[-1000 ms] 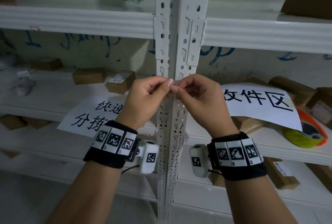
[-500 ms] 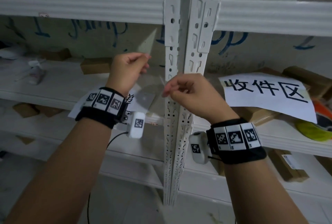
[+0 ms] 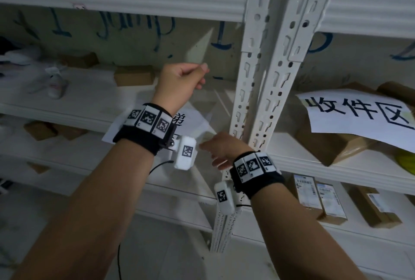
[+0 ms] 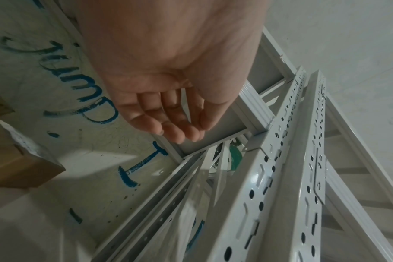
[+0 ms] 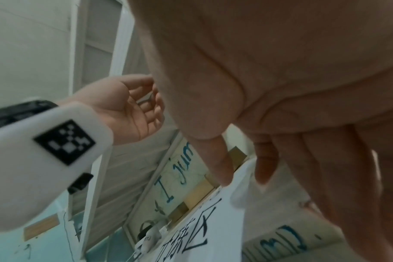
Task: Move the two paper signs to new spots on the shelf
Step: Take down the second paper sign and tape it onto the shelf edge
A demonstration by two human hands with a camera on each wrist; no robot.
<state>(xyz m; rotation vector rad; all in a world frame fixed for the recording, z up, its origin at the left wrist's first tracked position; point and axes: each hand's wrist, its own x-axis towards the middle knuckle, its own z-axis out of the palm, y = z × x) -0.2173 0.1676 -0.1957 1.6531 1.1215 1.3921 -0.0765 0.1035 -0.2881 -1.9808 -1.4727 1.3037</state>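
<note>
The right hand (image 3: 221,149), fingers loosely curled and empty, hovers just right of the left paper sign (image 3: 195,122); the left hand (image 3: 179,82) pinches something unclear above.

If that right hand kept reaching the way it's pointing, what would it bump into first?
Most likely the paper sign lying on the shelf left of the white upright post. The right hand points left and forward toward the sign's near corner; its fingertips look close, though depth is hard to judge.
</note>
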